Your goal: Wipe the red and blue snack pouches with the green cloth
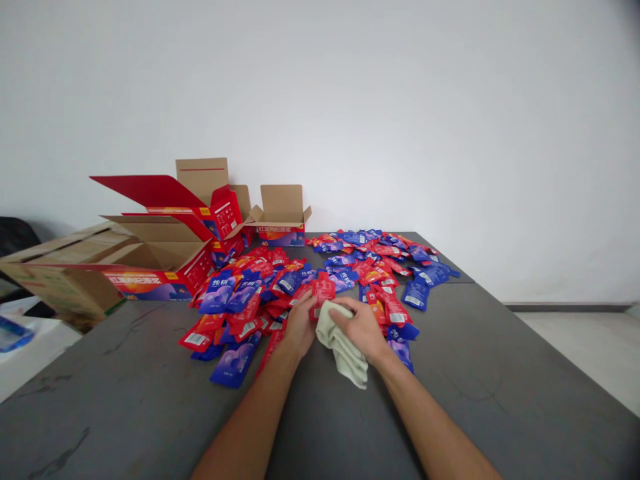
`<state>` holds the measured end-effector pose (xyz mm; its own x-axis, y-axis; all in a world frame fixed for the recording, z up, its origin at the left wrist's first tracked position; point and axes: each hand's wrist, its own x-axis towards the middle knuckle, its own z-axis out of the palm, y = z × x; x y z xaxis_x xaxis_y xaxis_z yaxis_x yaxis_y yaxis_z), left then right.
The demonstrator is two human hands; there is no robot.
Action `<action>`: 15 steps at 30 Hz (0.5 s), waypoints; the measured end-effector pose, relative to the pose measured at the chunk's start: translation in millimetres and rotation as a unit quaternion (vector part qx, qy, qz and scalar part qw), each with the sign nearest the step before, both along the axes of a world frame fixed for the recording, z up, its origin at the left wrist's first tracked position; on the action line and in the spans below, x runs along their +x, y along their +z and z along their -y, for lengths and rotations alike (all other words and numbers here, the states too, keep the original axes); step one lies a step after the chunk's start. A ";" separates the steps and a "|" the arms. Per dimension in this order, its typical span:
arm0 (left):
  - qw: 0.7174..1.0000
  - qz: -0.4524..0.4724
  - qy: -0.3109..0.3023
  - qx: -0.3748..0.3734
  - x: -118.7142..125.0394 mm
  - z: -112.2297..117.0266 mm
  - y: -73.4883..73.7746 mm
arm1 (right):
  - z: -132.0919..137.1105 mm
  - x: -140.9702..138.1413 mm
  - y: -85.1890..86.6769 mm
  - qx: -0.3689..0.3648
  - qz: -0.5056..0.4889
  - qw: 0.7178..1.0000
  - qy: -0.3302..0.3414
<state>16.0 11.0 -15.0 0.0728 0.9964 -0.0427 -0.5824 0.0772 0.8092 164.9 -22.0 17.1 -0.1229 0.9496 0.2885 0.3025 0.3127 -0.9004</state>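
In the middle of the head view, my left hand (301,325) grips a red pouch (323,289) by its left side. My right hand (361,328) is closed on a pale green cloth (339,343), which touches the pouch's lower right part and hangs down toward the table. Left of my hands lies a heap of red and blue pouches (244,293). A second spread of such pouches (385,257) reaches back on the right. A blue pouch (237,362) lies flat in front of the left heap. My fingertips are partly hidden behind the pouch and cloth.
Open red cartons (150,283) stand at the left, with another open carton (281,233) at the back by the white wall. A large brown box (85,287) is beside the dark table (125,400) on the left. The table's right edge slants down toward the lower right.
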 end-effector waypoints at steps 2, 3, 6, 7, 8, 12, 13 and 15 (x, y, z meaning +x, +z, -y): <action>0.999 0.023 0.019 -0.015 -0.6 0.0 2.5 | -2.7 1.1 -2.9 0.025 0.015 0.998 -0.049; 0.999 0.027 0.023 -0.015 -0.4 0.4 3.8 | -3.4 0.3 -4.9 0.051 0.032 0.996 -0.066; 1.000 0.022 -0.009 0.014 1.1 3.8 6.6 | -3.1 -5.3 -12.2 0.143 0.088 0.984 -0.054; 0.999 0.022 -0.026 0.025 1.5 5.5 7.3 | -2.5 -7.5 -14.7 0.160 0.102 0.981 -0.039; 0.998 0.023 -0.043 0.035 1.7 7.2 8.1 | -1.9 -9.3 -16.9 0.168 0.112 0.979 -0.027; 0.994 0.018 -0.089 0.068 0.9 13.6 12.5 | -0.9 -11.8 -22.9 0.159 0.125 0.979 -0.035; 0.992 0.011 -0.095 0.077 0.6 14.7 13.8 | -1.1 -11.6 -23.9 0.156 0.122 0.979 -0.042; 0.991 -0.008 -0.103 0.091 0.2 16.4 16.2 | -1.8 -11.1 -25.4 0.156 0.117 0.980 -0.049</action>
